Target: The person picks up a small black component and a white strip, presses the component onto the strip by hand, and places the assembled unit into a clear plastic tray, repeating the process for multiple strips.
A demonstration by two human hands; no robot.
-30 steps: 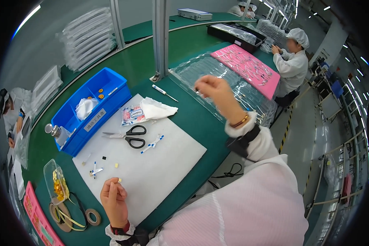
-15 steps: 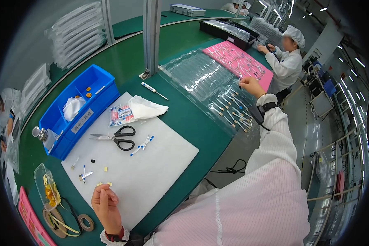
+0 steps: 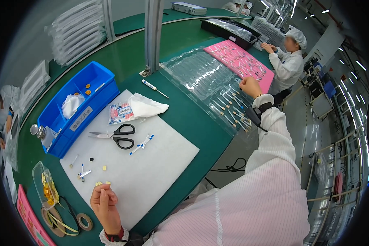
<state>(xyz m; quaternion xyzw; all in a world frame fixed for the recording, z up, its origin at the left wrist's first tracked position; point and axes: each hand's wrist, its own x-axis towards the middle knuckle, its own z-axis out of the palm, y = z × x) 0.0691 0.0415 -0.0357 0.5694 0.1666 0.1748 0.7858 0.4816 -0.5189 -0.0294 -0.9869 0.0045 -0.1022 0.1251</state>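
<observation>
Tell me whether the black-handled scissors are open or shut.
Shut: on the white foam mat, the black-handled scissors lie with blades together in one point.

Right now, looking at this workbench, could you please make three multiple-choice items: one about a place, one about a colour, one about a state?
1. Where do the scissors lie?
A. on the white mat
B. inside the blue bin
C. on the pink tray

2. What colour is the bin with compartments?
A. yellow
B. blue
C. black

3. How are the scissors?
A. blades closed
B. blades slightly apart
C. held in a hand

Answers:
1. A: they lie flat on the white mat, beside the bin.
2. B: its walls are plain blue.
3. B: the two blades show a narrow gap at the tips, and neither hand is near; the left hand rests at the mat's near edge and the right hand is over the clear tray.
</observation>
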